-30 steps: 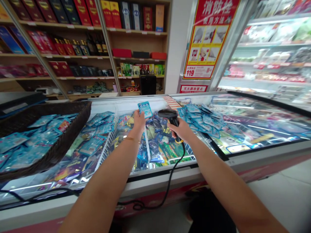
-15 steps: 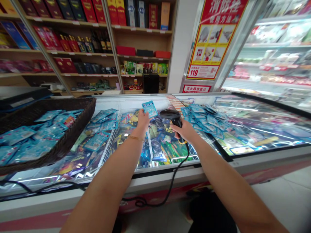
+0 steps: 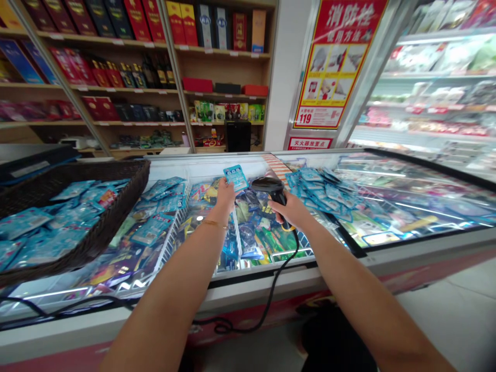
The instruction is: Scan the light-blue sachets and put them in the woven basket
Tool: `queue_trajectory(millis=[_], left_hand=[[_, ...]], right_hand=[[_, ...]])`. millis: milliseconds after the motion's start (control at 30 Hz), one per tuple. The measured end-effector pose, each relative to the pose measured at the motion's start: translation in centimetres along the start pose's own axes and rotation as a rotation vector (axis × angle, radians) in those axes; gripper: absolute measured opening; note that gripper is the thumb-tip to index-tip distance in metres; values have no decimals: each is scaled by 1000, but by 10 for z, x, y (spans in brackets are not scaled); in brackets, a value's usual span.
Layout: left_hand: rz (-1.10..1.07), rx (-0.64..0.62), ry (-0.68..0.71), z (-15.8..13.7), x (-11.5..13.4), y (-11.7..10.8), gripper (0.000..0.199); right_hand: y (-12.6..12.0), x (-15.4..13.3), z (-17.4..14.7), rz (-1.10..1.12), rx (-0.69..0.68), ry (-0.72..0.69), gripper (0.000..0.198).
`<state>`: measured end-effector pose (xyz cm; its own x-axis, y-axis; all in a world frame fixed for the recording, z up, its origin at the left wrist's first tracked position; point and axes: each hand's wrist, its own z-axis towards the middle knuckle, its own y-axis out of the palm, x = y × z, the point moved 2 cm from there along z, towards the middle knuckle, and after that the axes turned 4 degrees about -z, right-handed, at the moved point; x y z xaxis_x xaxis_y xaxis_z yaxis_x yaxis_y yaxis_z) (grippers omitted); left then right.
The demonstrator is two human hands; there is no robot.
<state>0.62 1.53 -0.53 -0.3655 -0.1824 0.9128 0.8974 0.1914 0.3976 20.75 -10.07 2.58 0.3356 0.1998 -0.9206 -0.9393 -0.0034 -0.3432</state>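
While my left hand (image 3: 225, 196) pinches the blue packet (image 3: 236, 177), my right hand (image 3: 290, 210) grips the corded handheld scanner (image 3: 276, 194) just rightward; spacing stays nearly unchanged, so the paired hold continues.

- Strongest light comes from the fridge (image 3: 430, 98) beyond and right of the right hand (image 3: 289, 209), its goods pale and smeared with blur
- White streaks of glare cross the glass lid (image 3: 420, 208) to the right of that hand
- One small round bright spot lies on the glass just below and left of the left hand (image 3: 225, 195)
- Print on the packet (image 3: 235, 178) in the left hand is too soft to read
- Dim shadow under both hands, below the freezer (image 3: 267, 279)
- Wooden shelves (image 3: 228, 67) beyond the left hand are duller, leaning outward towards the stretched picture edge
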Motion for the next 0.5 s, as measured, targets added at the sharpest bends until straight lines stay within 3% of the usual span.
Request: queue_trajectory(millis=[267, 400, 500], left_hand=[[91, 13, 17, -5, 9, -1, 15], [91, -15, -11, -12, 11, 20, 16], [103, -123, -65, -18, 13, 56, 20]], right_hand=[[-9, 2, 2, 101, 76, 36, 28], [-47, 3, -2, 203, 195, 52, 33], [-91, 1, -13, 188, 299, 65, 36]])
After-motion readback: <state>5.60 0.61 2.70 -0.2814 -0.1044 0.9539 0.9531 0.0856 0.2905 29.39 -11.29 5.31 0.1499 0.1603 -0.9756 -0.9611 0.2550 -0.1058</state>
